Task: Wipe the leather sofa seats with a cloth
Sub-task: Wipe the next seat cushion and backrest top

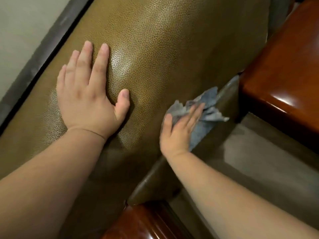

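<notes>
Two hands — left hand (89, 94), right hand (179, 130) — one cloth (207, 109), one sofa seat (164, 49).

Bare forearms, thin left-wrist band (86, 131)

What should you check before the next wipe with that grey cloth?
1. Cloth under the right hand: ok, flat fingers press it down.
2. Cloth on the leather: ok, it lies at the seat cushion's right edge.
3. Left hand steadies the cushion: ok, flat on the leather, apart from the cloth.
4. Cloth spread flat: not ok, it is bunched and crumpled.
5. Cloth clear of the wooden armrest: ok, not touching it.
6. Leather already clean: cannot tell.
</notes>
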Tool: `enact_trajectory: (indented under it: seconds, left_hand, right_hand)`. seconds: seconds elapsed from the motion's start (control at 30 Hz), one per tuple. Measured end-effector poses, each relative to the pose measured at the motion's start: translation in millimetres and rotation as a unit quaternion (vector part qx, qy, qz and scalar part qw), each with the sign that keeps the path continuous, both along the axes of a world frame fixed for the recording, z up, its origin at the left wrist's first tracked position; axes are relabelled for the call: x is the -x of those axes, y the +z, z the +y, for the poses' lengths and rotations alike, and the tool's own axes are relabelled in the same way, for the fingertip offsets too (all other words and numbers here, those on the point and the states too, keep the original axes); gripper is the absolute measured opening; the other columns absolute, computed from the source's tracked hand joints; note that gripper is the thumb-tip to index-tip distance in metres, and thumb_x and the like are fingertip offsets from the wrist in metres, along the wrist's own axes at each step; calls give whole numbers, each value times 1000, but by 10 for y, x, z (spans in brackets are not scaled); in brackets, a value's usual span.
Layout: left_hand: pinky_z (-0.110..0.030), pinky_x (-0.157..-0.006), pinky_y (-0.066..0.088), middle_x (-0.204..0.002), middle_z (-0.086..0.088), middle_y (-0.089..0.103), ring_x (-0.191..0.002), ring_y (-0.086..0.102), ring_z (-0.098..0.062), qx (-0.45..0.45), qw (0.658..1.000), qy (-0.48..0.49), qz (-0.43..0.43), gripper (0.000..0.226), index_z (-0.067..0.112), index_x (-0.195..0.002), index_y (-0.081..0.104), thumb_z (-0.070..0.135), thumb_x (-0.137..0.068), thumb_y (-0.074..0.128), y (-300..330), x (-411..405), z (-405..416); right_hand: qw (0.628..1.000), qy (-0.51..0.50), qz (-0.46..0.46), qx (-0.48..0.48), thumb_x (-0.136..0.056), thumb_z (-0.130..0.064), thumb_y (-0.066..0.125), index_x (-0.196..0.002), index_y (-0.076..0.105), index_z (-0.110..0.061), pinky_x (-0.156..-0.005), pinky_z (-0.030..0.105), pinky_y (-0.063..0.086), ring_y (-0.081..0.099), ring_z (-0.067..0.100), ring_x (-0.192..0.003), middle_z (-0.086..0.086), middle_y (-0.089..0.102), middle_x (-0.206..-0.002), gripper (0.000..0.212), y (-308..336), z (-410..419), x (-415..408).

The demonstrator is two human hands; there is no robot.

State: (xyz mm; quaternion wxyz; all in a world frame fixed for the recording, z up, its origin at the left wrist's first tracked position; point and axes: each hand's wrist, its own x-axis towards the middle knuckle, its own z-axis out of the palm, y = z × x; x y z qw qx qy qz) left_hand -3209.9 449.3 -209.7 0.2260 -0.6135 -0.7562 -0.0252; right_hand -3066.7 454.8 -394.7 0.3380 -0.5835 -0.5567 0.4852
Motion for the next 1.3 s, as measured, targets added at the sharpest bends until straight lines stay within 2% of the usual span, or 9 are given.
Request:
enact_trajectory:
  seconds: [0.17, 0.4, 0.5, 0.67, 0.87, 0.97, 1.13, 1.23, 1.3]
  left_hand:
    - [-59, -121, 29, -169, -13, 32, -153, 34, -40, 5, 1000, 1, 12, 81, 21, -165, 30, 61, -95, 43, -1, 15, 18]
    - [-55, -123, 25, -170, -11, 30, -155, 31, -37, 10, 1000, 2, 11, 82, 24, -166, 27, 62, -95, 40, -12, 9, 19]
    - [-53, -124, 24, -170, -10, 30, -155, 30, -36, 4, 1000, 3, 5, 81, 26, -166, 26, 63, -95, 37, -3, 6, -7]
    - [-50, -127, 21, -171, -6, 29, -157, 28, -31, 0, 1000, 2, -7, 78, 31, -166, 24, 65, -97, 33, -6, -8, -11]
    - [-49, -127, 20, -172, -4, 28, -158, 26, -28, -2, 1000, 0, -20, 74, 35, -167, 22, 64, -99, 29, -6, 52, 7]
    - [-49, -127, 20, -172, -4, 29, -158, 27, -27, -1, 1000, 2, -16, 72, 35, -166, 23, 63, -99, 27, -2, 44, -2]
    - [-48, -127, 21, -172, -3, 29, -158, 28, -27, -1, 1000, 4, -8, 71, 34, -166, 25, 63, -101, 27, 6, 24, 3]
    - [-47, -128, 18, -172, -2, 28, -158, 26, -25, 8, 1000, 12, -11, 71, 36, -166, 23, 63, -101, 26, 24, 34, -32]
    - [-47, -129, 18, -173, -2, 25, -159, 23, -25, 28, 999, 11, -24, 71, 36, -167, 21, 64, -101, 25, 91, 8, -16]
  right_hand:
    - [994, 104, -33, -12, -92, -78, 21, -150, -36, -19, -128, 54, 3, -28, 30, -155, 9, -42, -163, 100, -114, -317, -59]
    - [990, -137, -1, 10, -96, -71, 19, -166, 6, -8, -129, 50, 4, -5, 36, -159, 17, -8, -173, 95, 219, 549, 82]
    - [993, -50, -47, -100, -103, -64, 6, -160, 9, 7, -128, 55, 3, -7, 39, -159, 25, -6, -171, 91, 376, -249, 375]
    - [983, 94, -95, -126, -99, -62, 15, -154, -16, -12, -125, 64, 5, -26, 35, -155, 15, -27, -168, 81, 366, -1082, 449]
    - [984, -63, -17, -166, -100, -56, 19, -166, 7, -20, -127, 57, 1, -9, 36, -159, 11, -5, -174, 76, 947, 217, 350]
    - [980, -71, -36, -185, -104, -49, 20, -166, 11, -17, -126, 60, 6, -5, 36, -160, 14, -1, -174, 70, 888, -83, 530]
    - [975, 143, -93, -139, -99, -65, 22, -157, -14, -18, -124, 66, 5, -27, 33, -155, 4, -28, -169, 82, 568, -1275, 560]
    - [956, 181, -159, -170, -90, -78, 20, -149, -41, -29, -123, 66, -5, -31, 38, -152, 3, -36, -163, 98, 504, -1022, 471]
    - [964, 159, -142, -157, -84, -83, 24, -150, -39, -37, -123, 67, -7, -31, 38, -153, 0, -34, -165, 102, 573, -764, 380]
